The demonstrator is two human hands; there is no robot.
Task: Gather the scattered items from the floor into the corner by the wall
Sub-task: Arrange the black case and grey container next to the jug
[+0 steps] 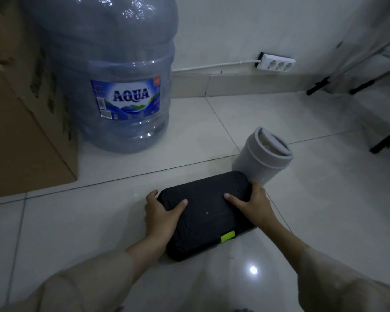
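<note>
While you are gripping the black case on the floor tiles, left hand and right hand each curled round an end, be keeping it level (the grey canister is touching its far corner) toward the water jug.

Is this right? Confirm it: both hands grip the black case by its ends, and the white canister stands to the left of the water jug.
Not quite. In the head view the left hand and right hand do grip the black case by its ends, but the white canister stands to the right of the water jug, not its left.
</note>
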